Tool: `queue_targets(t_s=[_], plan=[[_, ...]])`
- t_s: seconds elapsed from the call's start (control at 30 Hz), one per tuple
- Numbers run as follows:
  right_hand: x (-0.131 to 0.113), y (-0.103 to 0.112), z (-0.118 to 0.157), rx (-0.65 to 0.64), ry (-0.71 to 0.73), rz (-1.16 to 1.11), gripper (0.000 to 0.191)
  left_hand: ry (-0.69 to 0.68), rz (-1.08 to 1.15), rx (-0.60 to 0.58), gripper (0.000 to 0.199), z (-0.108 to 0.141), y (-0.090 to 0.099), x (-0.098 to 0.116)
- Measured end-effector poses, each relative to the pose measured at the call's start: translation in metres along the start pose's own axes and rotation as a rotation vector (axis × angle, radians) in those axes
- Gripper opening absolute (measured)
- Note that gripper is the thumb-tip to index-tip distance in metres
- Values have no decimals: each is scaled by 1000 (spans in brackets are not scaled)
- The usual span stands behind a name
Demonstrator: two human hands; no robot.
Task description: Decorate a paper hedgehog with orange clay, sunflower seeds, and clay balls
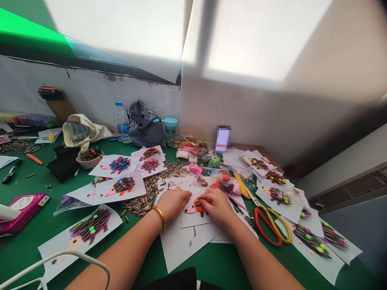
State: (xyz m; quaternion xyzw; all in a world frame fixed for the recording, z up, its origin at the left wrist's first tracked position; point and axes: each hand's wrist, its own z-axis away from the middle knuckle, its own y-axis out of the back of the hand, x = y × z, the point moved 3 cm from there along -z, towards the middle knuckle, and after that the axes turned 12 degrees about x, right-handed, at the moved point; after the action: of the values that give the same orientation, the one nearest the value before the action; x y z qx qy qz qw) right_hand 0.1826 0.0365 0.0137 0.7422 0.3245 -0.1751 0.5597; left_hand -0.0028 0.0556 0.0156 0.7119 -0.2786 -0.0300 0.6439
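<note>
A sheet of white paper [196, 221] lies in front of me, bearing a hedgehog figure with a pink face [191, 209] and an orange clay body [196, 208]. My right hand [218, 204] is closed over this body, thumb and fingers pinching a dark striped sunflower seed [197, 204] at the clay. My left hand [173, 204], with a gold bangle on its wrist, rests at the sheet's left edge. Its fingers are curled together; anything between them is hidden. Left of that hand spreads a heap of sunflower seeds [142, 200].
Finished-looking hedgehog cards [90, 227] lie left, more hedgehog cards [276, 196] right. Red-and-yellow scissors [269, 221] and a yellow cutter [241, 185] sit beside my right hand. Bagged clay [214, 163], a phone [223, 139], a bottle [122, 125] and a blue-grey bag [145, 131] stand behind.
</note>
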Motion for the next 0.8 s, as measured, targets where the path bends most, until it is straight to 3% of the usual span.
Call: queue_targets(t_s=[0.27, 0.63, 0.8], plan=[[9, 7, -1, -55, -31, -53, 20, -2, 8, 5, 28, 0, 0, 0], [12, -4, -1, -68, -5, -15, 16, -1, -9, -1, 29, 0, 0, 1], [4, 7, 2, -53, 22, 0, 18, 12, 24, -5, 28, 0, 0, 0]])
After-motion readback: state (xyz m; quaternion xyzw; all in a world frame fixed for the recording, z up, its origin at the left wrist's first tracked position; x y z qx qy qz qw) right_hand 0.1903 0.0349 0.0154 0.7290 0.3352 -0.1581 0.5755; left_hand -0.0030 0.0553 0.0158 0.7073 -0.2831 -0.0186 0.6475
